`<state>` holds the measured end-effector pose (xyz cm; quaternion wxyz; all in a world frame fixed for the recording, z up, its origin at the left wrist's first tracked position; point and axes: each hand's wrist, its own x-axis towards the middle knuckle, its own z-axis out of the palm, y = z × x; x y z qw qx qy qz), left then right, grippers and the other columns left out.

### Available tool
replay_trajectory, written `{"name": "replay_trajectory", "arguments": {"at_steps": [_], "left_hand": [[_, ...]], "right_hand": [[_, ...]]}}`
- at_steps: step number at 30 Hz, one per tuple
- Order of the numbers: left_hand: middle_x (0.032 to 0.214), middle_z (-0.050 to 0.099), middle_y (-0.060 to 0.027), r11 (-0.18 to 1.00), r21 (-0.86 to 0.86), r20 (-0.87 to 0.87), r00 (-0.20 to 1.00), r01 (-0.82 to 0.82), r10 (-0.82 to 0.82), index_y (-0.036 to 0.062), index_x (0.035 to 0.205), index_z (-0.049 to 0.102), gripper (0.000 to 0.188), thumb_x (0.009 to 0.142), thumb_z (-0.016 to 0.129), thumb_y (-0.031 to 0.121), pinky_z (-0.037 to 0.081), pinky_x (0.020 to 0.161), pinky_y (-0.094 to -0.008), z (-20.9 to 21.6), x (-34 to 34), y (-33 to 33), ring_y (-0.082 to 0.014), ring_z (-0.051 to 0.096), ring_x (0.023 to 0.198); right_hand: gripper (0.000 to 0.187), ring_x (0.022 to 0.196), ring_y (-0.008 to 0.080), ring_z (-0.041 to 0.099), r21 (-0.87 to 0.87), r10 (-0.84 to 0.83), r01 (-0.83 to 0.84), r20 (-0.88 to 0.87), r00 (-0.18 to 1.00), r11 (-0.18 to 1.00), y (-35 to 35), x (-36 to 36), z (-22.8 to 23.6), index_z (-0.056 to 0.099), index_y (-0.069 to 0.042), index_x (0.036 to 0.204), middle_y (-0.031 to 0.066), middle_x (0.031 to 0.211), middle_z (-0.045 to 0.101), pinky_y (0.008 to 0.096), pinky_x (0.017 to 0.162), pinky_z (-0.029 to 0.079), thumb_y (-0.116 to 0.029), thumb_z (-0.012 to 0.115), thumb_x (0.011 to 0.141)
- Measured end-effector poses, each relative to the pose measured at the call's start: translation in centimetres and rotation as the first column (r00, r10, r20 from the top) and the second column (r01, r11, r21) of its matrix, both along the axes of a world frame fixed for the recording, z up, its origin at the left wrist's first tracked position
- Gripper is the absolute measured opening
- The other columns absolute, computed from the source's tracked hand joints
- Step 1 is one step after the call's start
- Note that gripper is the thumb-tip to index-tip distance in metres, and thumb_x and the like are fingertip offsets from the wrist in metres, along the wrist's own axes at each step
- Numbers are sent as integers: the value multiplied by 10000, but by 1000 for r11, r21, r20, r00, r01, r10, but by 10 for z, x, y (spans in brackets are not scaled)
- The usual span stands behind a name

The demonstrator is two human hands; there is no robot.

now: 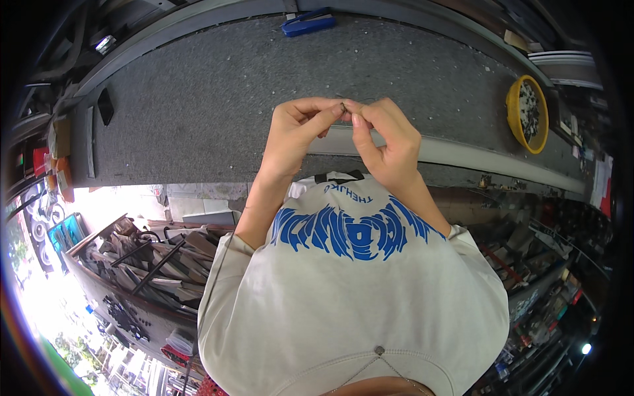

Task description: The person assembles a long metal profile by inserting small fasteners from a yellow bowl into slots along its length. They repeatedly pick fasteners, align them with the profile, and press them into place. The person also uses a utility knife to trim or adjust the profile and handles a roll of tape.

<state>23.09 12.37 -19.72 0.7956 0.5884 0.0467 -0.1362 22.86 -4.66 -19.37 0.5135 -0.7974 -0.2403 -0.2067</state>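
My left hand [297, 125] and my right hand [389, 132] meet above the near part of the grey carpeted workbench [211, 92]. Both are closed in a pinch, fingertips almost touching. Between them is a tiny dark piece [343, 108], too small to name; thumb and forefinger of each hand press at it. Below the hands a long pale metal strip [449, 156] lies along the near side of the bench, partly hidden by my right hand.
At the bench's right stands a yellow bowl [512, 119] of small black and white parts. A blue tool [309, 25] lies at the far edge, a dark phone-like slab [105, 107] at the left. Bins of offcuts [152, 264] flank me. Small white bits dot the carpet.
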Motion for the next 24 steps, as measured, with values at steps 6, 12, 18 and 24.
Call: {"name": "replay_trajectory", "arguments": {"at_steps": [6,12,18,24], "left_hand": [[799,733,-31,855,435,319,936,-282,147,28,943,787,144,815,723,42,443,582,-218,7,-3,-4,-60,548,601],[776,712,-36,719,551,566,823,-423,50,72,892,785,152,747,759,33,450,545,-240,8,3,-3,-101,588,599],[874,725,-8,568,603,782,557,-561,-280,89,924,773,194,735,771,45,507,616,-301,7,15,7,-197,663,718],[982,734,-16,636,585,782,559,-504,-276,98,985,756,251,739,769,51,540,705,-313,4,15,0,-206,680,848]], "right_hand": [[125,652,84,572,57,-76,95,-269,960,994,0,-13,-3,679,5,1024,58,784,653,236,572,444,24,692,902],[141,640,68,559,150,-6,95,-508,861,984,-6,-7,2,687,-31,1045,39,810,658,205,566,438,-34,710,906],[206,784,95,567,-51,-114,102,-377,919,993,-11,3,12,738,-68,1092,41,1001,655,207,606,438,-86,740,887],[122,763,105,585,107,17,31,-420,907,994,-9,8,5,764,-46,965,52,1000,670,242,582,436,-94,769,852]]}}
